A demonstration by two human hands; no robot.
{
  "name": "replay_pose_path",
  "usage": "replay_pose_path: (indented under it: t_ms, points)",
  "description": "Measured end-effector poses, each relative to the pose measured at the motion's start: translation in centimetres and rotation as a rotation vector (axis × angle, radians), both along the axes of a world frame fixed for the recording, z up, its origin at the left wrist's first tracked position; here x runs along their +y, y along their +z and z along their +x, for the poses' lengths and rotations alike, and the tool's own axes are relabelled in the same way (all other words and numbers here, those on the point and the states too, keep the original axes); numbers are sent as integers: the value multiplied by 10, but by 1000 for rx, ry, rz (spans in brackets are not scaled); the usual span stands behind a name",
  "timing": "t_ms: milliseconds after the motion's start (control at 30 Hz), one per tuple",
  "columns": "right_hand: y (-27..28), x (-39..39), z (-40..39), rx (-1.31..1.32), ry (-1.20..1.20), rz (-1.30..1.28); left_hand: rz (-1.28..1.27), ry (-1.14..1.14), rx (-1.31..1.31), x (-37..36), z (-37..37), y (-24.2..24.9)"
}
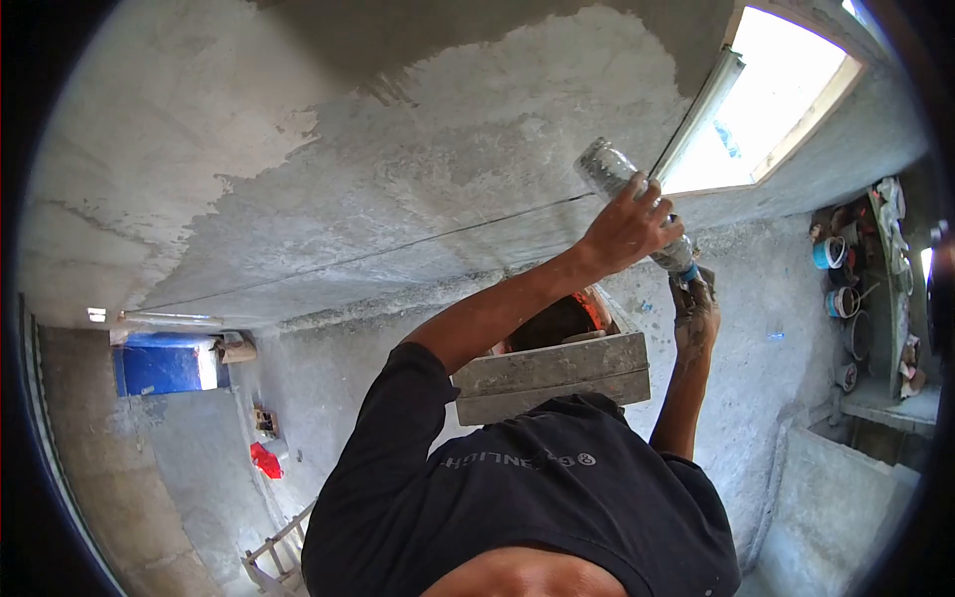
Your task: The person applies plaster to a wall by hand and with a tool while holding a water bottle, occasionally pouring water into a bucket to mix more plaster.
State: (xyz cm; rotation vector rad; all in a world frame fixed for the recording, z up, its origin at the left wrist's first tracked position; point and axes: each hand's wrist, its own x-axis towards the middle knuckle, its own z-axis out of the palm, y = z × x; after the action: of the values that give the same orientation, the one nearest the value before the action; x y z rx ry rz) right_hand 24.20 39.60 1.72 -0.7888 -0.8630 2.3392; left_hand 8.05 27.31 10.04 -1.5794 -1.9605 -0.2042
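Nearest, at 6 o'clock, is the person's dark shirt [537, 488], with pale letters on the chest that appear upside down. Both arms are stretched upward from it. The left hand [632, 231] is at 2 o'clock, and its fingers are closed around the middle of a clear plastic bottle [604, 167], which looks smeared with grey. The bottle is tilted: its base points to 11 o'clock and its neck, with a blue band [689, 272], points to 5 o'clock. The right hand [697, 310], at 3 o'clock, is coated with grey mud and is at the neck end; I cannot tell how far its fingers are open, or whether they grip the neck.

Below the hands, between 4 and 5 o'clock, is a wooden board [553, 378], and just behind it is a dark container [554, 326] with orange at its edge. Farther, the grey wall [438, 169] spreads toward 12 o'clock, with a darker patch [398, 40] on its upper part. A bright window [786, 104] is at 2 o'clock. Buckets [834, 253] stand at 3 o'clock, a red thing [266, 460] is at 8 o'clock, and a blue panel [159, 369] is between 8 and 9 o'clock.
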Motion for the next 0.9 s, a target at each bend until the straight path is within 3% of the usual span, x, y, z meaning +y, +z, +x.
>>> replay_pose_path:
  t_ms: [167,267,400,467,500,567,600,633,700,767,833,900]
  points:
    - [8,8,5,-49,-34,-31,29,19,-25,1,-5,-6]
    - [11,12,2,-65,71,-68,28,41,-42,-6,-9,-5]
    - [9,8,-21,-25,113,-67,93,116,-239,-30,-26,-11]
    - [-5,21,-39,184,36,-195,134,230,-442,-54,-39,-22]
    - [-27,33,-42,180,34,-189,218,265,-566,-70,-44,-25]
    - [-103,72,-48,-442,61,313,459,320,-741,-104,-57,-48]
    - [-142,84,-53,-591,-87,399,613,339,-784,-121,-67,-70]
    - [-141,75,-63,-591,-94,400,723,437,-818,-139,-71,-80]
    - [-134,60,-87,-388,-86,29,963,673,-902,-169,-76,-99]
    - [-164,61,-118,-235,156,-133,1058,934,-828,-192,-80,-106]
    - [-156,28,-167,-235,269,-41,1118,1014,-827,-210,-82,-112]
    - [-114,-23,-215,-202,326,89,1361,1111,-1011,-218,-81,-104]
